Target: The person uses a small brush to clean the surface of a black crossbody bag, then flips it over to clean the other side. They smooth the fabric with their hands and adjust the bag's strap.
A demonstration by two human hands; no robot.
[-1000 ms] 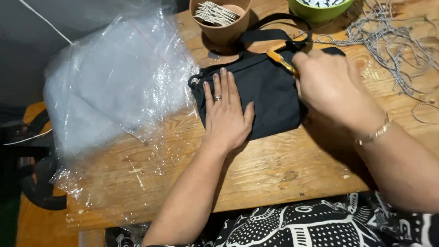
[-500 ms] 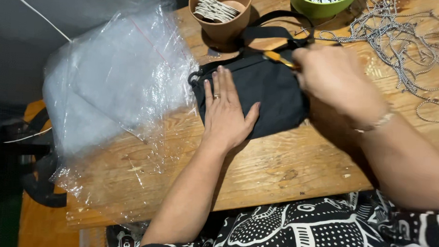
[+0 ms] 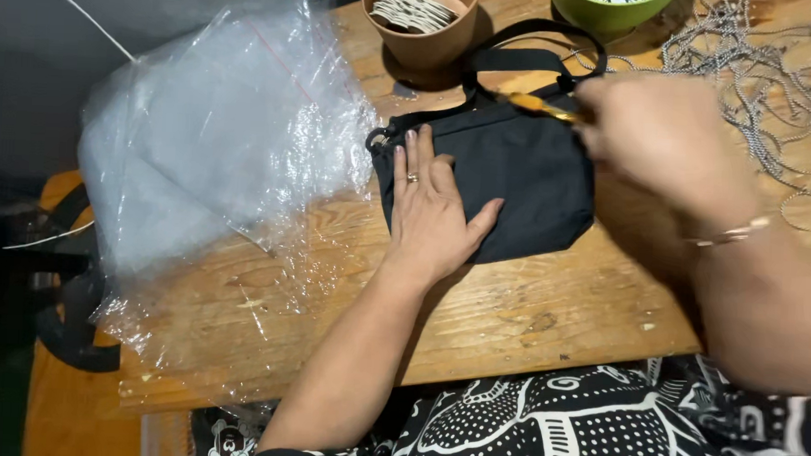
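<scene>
Black fabric pouch (image 3: 526,183): left hand (image 3: 434,211) fingers flat, spread; right hand (image 3: 665,139) fingers pinch yellow zipper pull (image 3: 534,103).

Bare wooden tabletop (image 3: 529,325) lies open just below the left hand (image 3: 433,216) and toward the person. To that hand's left, crinkled clear plastic bags (image 3: 218,147) crowd the surface. Beyond its fingertips stands a brown round cup (image 3: 421,23). Past the right hand (image 3: 665,134), a tangle of grey cord (image 3: 767,89) (loose, spread wide) and a green bowl (image 3: 611,7) block the far edge.
</scene>
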